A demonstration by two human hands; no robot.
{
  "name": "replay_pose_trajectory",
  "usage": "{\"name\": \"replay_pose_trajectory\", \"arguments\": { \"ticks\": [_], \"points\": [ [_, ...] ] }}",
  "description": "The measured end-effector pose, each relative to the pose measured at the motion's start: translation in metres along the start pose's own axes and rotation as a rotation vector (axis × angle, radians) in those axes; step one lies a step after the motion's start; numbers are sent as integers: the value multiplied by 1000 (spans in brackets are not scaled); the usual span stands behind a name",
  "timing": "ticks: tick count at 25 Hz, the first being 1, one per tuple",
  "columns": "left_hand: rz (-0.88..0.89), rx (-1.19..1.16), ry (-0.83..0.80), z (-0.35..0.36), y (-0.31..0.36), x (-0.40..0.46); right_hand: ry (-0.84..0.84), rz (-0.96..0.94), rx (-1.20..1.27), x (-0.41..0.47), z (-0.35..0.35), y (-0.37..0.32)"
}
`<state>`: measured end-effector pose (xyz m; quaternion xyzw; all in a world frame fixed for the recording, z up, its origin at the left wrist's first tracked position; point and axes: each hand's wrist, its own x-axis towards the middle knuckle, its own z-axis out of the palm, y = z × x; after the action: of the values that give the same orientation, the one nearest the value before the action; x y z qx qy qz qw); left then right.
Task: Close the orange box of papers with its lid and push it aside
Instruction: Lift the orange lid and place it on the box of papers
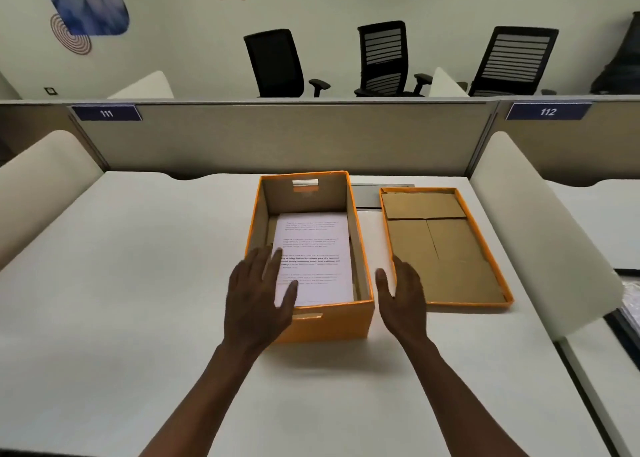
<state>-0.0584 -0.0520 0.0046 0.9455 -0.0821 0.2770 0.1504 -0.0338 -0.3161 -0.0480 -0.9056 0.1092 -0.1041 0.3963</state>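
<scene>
An orange box (360, 319) stands open in the middle of the white desk, with a stack of printed papers (313, 248) lying inside. Its lid (446, 248) lies upside down on the desk just to the right, brown cardboard inside facing up. My left hand (258, 293) hovers over the box's near left corner, fingers spread, holding nothing. My right hand (403, 292) is between the box and the lid, fingers apart, overlapping the lid's near left edge.
The white desk (138, 300) is bounded by a grey partition (277, 137) behind and cream side dividers (540, 234) left and right. A grey cable hatch (374, 195) sits behind the lid. Black office chairs stand beyond the partition.
</scene>
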Motion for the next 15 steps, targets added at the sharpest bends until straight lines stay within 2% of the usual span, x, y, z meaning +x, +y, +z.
{"name": "replay_pose_trajectory", "arguments": {
  "ticks": [2, 4, 6, 8, 11, 15],
  "points": [
    [103, -131, 4, 7, 31, -17, -5, 17, -225, -8, -12, 40],
    [196, -234, -36, 15, 62, -35, -89, -28, -422, -15, -16, 64],
    [264, -334, -123, 26, 93, -51, -138, -35, -521, -17, -18, 75],
    [249, -445, -270, 37, 117, -61, -134, -2, -567, -17, -18, 77],
    [-46, -657, -581, 54, 140, -67, -107, 28, -577, -25, -16, 78],
    [-754, -931, -990, 87, 158, -48, -58, 19, -497, -45, -23, 85]
  ]
}}
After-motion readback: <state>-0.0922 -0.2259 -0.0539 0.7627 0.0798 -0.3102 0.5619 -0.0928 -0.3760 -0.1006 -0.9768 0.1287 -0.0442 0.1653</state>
